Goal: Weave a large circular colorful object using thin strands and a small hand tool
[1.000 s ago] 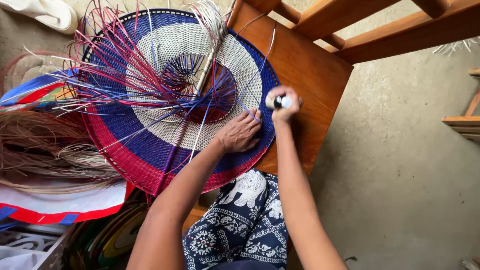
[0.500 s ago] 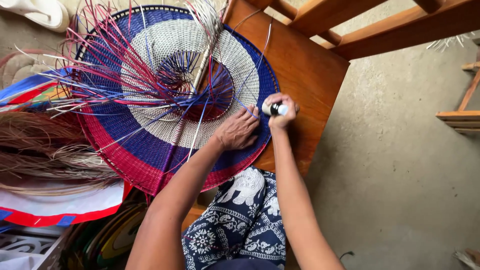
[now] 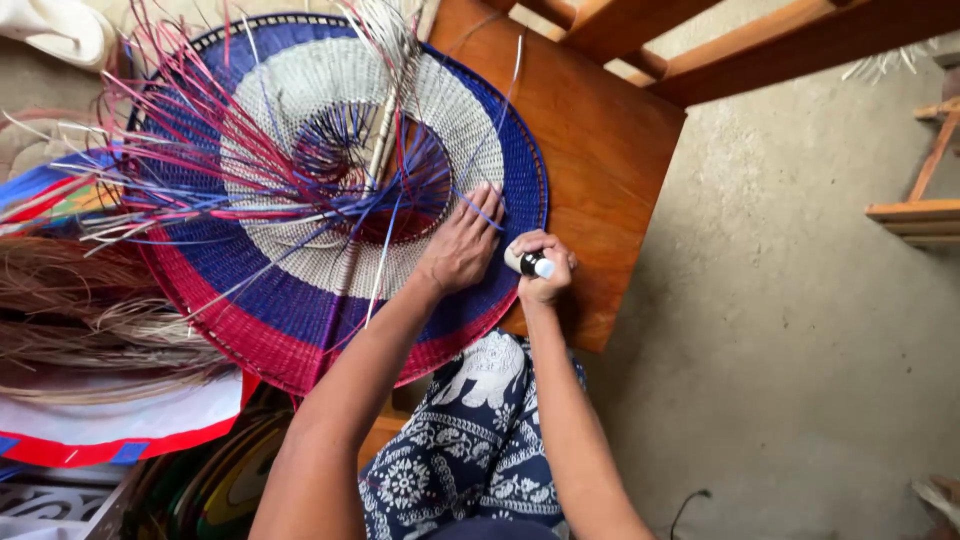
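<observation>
The left hand [image 3: 462, 243] lies flat, fingers spread, on the round woven mat [image 3: 300, 300], which stretches up and leftward from it across the wooden surface [image 3: 600, 140]. Just to its right, at the mat's rim, the right hand [image 3: 545, 270] is closed around a small dark-and-white tool [image 3: 532, 264].

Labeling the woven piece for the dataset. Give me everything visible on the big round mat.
The mat is a large round woven disc in rings: red outer edge at lower left, blue band, cream band, then blue and red toward the centre. Loose red, blue and pale strands stick out from the unfinished middle. It lies flat, partly on the wooden table. The left hand rests flat on its right side; the right hand, by its rim, grips a small tool.
</observation>
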